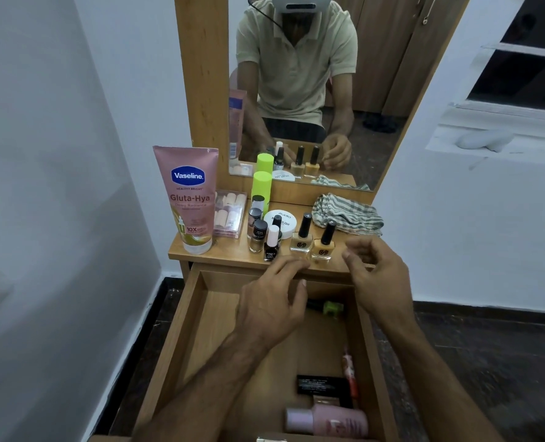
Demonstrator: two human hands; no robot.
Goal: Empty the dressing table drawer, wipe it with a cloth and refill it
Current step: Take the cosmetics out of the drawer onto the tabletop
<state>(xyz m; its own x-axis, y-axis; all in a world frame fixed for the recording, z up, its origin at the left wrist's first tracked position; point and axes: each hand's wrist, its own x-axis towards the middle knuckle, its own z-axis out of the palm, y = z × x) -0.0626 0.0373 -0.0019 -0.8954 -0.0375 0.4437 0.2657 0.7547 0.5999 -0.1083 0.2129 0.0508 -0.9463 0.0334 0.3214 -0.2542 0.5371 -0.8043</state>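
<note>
Over the open drawer (pixel 201 330), both hands, left (pixel 272 303) and right (pixel 376 279), hover loose and empty beside two yellow polish bottles (pixel 311 242) on the desk (pixel 220 255); one careless brush could topple them, imo.

A home bedroom: mirrored dressing table (pixel 233 260) crowded with cosmetics.

Smooth wooden drawer (pixel 182 317); glossy glass bottles (pixel 301 242); striped woven cloth (pixel 349 215).
</note>
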